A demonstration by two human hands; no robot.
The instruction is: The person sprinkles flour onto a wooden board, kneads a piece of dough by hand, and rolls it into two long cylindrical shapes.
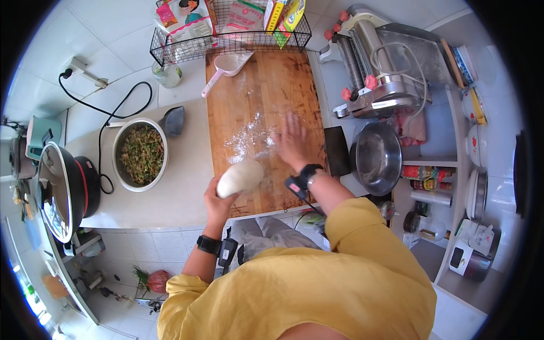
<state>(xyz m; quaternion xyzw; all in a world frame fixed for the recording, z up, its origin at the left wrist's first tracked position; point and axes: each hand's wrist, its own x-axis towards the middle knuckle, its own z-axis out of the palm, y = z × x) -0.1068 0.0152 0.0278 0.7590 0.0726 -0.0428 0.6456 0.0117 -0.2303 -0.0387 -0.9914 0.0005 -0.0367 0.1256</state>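
Note:
My left hand [219, 202] grips a smooth, pale lump of dough [241, 178] over the near left part of a wooden board [272, 80]. Thumb and fingers wrap the dough's left end. My right hand [292, 140] holds nothing; it lies flat and slightly blurred on the board, fingers apart, at the right side of a scattered patch of white flour [248, 142]. At the board's far left corner rests a white scoop [231, 66] with a pale pink handle.
Left of the board stands a metal bowl of chopped filling [142, 155] beside a grey spatula [173, 121]. An empty metal basin [376, 159] and a noodle machine [374, 68] occupy the right. Behind is a wire basket [233, 40]. A lidded electric pot [63, 191] sits far left.

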